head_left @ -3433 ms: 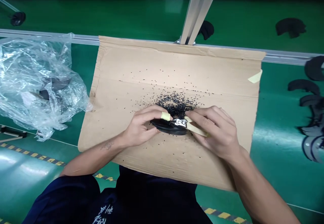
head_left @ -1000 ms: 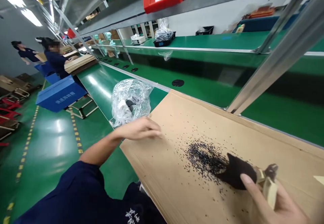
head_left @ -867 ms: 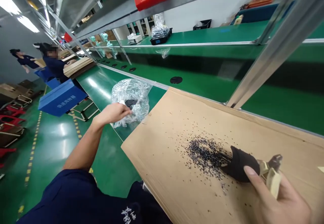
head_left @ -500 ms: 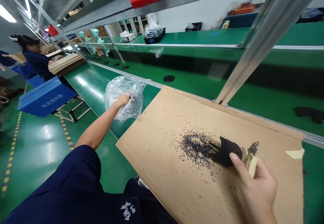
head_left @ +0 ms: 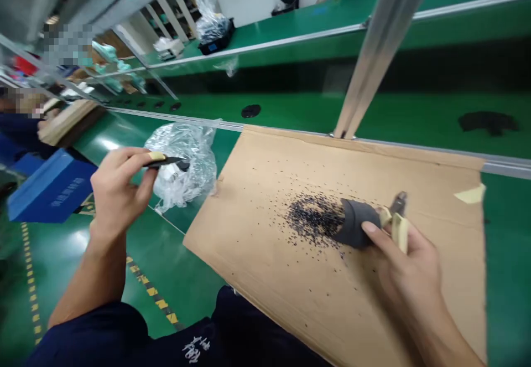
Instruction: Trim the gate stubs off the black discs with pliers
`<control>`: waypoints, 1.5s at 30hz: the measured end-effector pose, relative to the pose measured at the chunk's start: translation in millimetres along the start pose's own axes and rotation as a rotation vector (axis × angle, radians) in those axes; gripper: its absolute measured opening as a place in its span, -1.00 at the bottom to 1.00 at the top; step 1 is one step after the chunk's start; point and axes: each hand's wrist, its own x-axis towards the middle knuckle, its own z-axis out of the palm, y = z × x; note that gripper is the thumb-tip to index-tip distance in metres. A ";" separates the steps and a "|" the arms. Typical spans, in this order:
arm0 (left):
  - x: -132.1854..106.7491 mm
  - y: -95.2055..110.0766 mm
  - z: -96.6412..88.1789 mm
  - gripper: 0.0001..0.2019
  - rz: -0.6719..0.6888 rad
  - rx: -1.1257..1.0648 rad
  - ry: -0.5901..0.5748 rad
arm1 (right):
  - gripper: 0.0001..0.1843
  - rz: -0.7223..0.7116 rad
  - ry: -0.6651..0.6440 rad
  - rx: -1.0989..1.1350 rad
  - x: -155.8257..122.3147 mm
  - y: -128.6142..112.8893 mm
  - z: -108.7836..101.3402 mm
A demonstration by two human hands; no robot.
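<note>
My left hand [head_left: 118, 187] is raised beside the clear plastic bag [head_left: 186, 162] and pinches a thin black rubber part [head_left: 168, 162] between thumb and taped forefinger. My right hand [head_left: 409, 267] rests on the cardboard sheet [head_left: 290, 278], gripping small cutters [head_left: 396, 217] with cream handles and holding a black curved rubber part [head_left: 354, 223] under its fingers. A pile of black trimmings [head_left: 311, 217] lies on the cardboard just left of that part.
A slanted metal post [head_left: 373, 51] rises behind the cardboard. Loose black parts [head_left: 487, 120] lie on the green belt beyond the rail. Another person [head_left: 25, 123] works far left near a blue box [head_left: 45, 187]. A strip of tape [head_left: 468, 194] sticks to the cardboard's right edge.
My left hand let go of the shared part, reached into the plastic bag and came out holding a new black part. The right hand kept the cutters and the earlier part. My view swung left.
</note>
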 end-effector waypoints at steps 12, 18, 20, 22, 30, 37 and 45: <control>-18.2 200.4 159.2 -0.73 0.328 -0.943 -0.033 | -0.51 0.333 -0.276 0.396 -21.7 -19.2 15.3; -31.0 198.4 158.0 -0.65 0.328 -1.051 -0.096 | -0.54 0.316 -0.230 0.377 -25.1 -16.7 16.9; -33.2 198.5 156.3 -0.60 0.310 -1.068 -0.094 | -0.57 0.298 -0.206 0.361 -25.0 -15.2 16.6; -34.5 199.4 155.1 -0.53 0.299 -1.049 -0.097 | -0.58 0.288 -0.201 0.342 -24.5 -14.2 15.6; -34.4 209.2 149.6 -0.75 0.150 -1.074 -0.190 | -0.58 0.160 -0.142 0.217 -27.9 -6.9 14.1; -30.9 211.8 147.3 -0.65 -0.218 -1.161 -0.398 | -0.58 0.031 -0.150 -0.001 -37.9 -12.2 16.5; -37.6 218.0 148.8 -0.67 -0.502 -1.496 -0.637 | -0.57 0.003 -0.134 -0.063 -41.8 -12.2 19.3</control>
